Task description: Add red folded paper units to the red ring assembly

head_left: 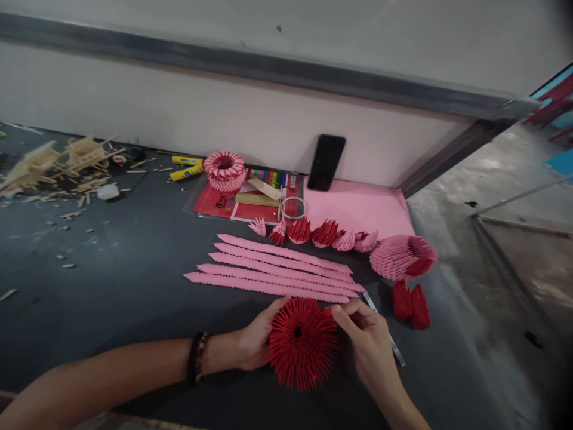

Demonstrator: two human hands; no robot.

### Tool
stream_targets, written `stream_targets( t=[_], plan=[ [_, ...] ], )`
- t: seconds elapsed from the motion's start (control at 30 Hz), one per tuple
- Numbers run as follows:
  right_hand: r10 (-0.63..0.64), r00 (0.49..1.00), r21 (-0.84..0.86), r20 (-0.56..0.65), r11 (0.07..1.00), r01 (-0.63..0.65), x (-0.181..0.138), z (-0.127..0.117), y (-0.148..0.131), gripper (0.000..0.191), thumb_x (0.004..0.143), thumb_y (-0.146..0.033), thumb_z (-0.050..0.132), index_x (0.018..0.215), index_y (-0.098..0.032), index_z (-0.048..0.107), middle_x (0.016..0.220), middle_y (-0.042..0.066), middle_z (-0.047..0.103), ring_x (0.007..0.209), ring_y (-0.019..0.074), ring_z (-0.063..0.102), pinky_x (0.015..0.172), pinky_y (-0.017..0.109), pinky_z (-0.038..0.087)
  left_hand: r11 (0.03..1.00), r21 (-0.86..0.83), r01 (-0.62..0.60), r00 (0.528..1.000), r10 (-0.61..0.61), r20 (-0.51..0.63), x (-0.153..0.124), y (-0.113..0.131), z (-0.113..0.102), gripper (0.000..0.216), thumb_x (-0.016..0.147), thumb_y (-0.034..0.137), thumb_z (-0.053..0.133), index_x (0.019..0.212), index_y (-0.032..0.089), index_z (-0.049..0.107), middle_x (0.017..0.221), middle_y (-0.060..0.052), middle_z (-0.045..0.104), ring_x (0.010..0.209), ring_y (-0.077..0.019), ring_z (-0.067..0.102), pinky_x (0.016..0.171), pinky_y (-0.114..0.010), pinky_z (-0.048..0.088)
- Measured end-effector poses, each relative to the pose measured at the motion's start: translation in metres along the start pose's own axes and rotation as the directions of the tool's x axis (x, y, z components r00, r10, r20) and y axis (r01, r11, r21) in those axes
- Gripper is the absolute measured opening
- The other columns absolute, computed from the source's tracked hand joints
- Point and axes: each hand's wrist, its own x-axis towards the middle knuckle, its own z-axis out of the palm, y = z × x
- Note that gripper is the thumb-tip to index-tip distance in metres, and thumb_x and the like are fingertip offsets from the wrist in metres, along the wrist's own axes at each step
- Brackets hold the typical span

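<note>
A round red spiky piece of folded-paper modules (pixel 303 344) with a dark hole in its middle rests on the dark table near me. My left hand (pixel 256 340) cups its left side, fingers curled round the rim. My right hand (pixel 364 340) holds its right side, fingertips pinched at the upper right edge. Just beyond lie long rows of pink paper modules (pixel 273 272). A pink-and-red module dome (pixel 401 257) and two loose red stacks (pixel 412 304) lie to the right.
Small red and pink module clusters (pixel 322 233) line a pink sheet (pixel 358 206). A black phone (pixel 326 162) leans on the wall. A striped paper ring (pixel 224 170), a red folder (pixel 233 206), glue sticks (pixel 185 167), a metal ruler (pixel 389 334) and wooden stick scraps (pixel 67 164) lie about.
</note>
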Motion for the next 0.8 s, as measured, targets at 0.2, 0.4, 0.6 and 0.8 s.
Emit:
stream_targets(
  t=[0.2,0.4,0.6,0.8],
  plan=[
    [0.032,0.999,0.018,-0.028,0.999,-0.032,-0.002,0.002,-0.002,0.025,0.081,-0.043,0.084,0.092,-0.022,0.08,0.07,0.001,0.073,0.06,0.0159,0.063,0.058,0.027,0.051,1.0,-0.027,0.004,1.0,-0.005,-0.019,0.0,0.001,0.004,0.053,0.104,0.042,0.036,0.093,0.011,0.079,0.089,-0.011,0.081,0.105,-0.0255,0.073,0.118,-0.04,0.037],
    [0.036,0.998,-0.012,-0.054,0.999,-0.036,-0.001,0.003,-0.005,0.031,0.078,-0.049,0.084,0.07,-0.02,0.075,0.056,-0.001,0.063,0.042,0.0119,0.052,0.041,0.025,0.041,0.999,0.002,0.032,0.999,-0.032,-0.035,-0.002,0.002,0.008,0.064,0.107,0.042,0.026,0.091,0.011,0.079,0.087,-0.012,0.082,0.092,-0.0239,0.075,0.116,-0.041,0.04],
    [-0.084,0.995,-0.239,0.043,0.967,0.092,-0.005,-0.002,-0.01,0.031,0.085,-0.051,0.076,0.076,-0.021,0.082,0.063,0.004,0.072,0.05,0.0174,0.06,0.049,0.03,0.05,1.0,-0.014,0.023,1.0,-0.023,-0.02,0.0,0.001,0.005,0.062,0.107,0.041,0.027,0.093,0.01,0.079,0.093,-0.012,0.082,0.096,-0.0235,0.074,0.117,-0.039,0.039],
    [-0.163,0.986,-0.322,0.016,0.933,0.159,-0.009,-0.003,-0.01,0.021,0.087,-0.045,0.077,0.093,-0.026,0.084,0.088,0.009,0.083,0.074,0.0259,0.075,0.068,0.037,0.061,1.0,-0.003,0.005,1.0,-0.005,0.007,0.002,-0.001,-0.001,0.059,0.107,0.041,0.03,0.094,0.011,0.079,0.096,-0.013,0.082,0.115,-0.0264,0.07,0.12,-0.041,0.036]
  ],
)
